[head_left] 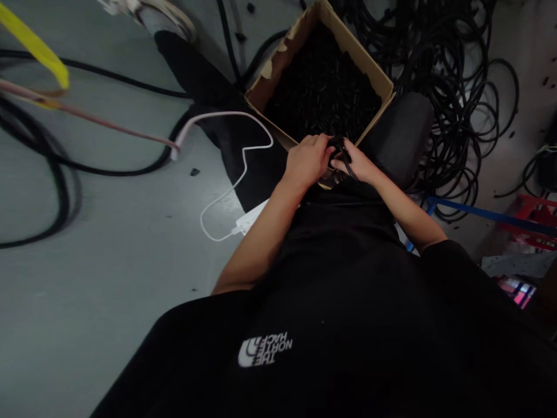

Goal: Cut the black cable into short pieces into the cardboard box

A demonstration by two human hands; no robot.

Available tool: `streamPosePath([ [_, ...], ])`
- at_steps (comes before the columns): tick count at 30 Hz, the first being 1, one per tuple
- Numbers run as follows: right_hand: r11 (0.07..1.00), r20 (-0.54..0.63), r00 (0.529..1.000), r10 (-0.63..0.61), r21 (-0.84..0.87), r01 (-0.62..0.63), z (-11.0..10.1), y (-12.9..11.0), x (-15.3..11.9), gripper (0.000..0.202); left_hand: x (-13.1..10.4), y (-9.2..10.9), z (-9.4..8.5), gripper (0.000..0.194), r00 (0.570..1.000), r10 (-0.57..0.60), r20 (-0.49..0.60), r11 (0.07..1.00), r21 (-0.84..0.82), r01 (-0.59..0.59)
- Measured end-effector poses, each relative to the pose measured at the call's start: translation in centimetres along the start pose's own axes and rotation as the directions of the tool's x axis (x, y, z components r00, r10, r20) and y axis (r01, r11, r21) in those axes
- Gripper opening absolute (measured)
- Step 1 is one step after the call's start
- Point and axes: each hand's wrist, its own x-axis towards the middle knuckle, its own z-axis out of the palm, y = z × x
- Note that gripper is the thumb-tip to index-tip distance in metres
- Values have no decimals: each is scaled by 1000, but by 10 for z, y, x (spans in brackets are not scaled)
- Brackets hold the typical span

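Head view: both hands (331,159) apparently pinch a black cable (340,152) between them.

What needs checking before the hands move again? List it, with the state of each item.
1. Both hands on the black piece: ok. The left hand and the right hand meet around a small black part.
2. Grip firm: cannot tell, the fingers hide most of it.
3. Thin black cable free of snags: cannot tell, it runs down under the right hand.
4. Cardboard box within reach: ok, its near corner sits just beyond the hands, open and filled with dark pieces.
5. White cable away from the hands: ok, it lies on the floor to the left.
6. Pile of black cables apart from the box: cannot tell.
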Motion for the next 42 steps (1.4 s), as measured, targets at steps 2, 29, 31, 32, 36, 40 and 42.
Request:
streamPosePath([
  [2,997,-45,997,65,34,-63,0,-3,0,79,-1,-1,0,39,1000,8,-4,1000,0,-8],
  [29,974,-211,975,-71,-226,22,10,28,9,84,-2,4,-7,41,998,-68,14,998,-10,68],
  [31,980,-225,971,-84,-194,39,11,30,11,81,-3,8,-9,47,996,-90,20,995,32,89],
  [32,983,-227,970,-91,-175,51,11,32,12,80,-3,9,-10,49,995,-101,22,994,46,100],
  [36,992,-232,969,-89,-108,65,14,44,18,76,-2,12,-10,44,991,-134,4,989,71,133],
  [40,998,-209,978,-2,-65,-12,14,56,23,68,1,13,-6,34,993,-115,-12,989,90,116],
  [42,997,-187,982,37,-65,-50,9,54,23,63,1,11,-2,33,996,-88,-4,992,87,88],
])
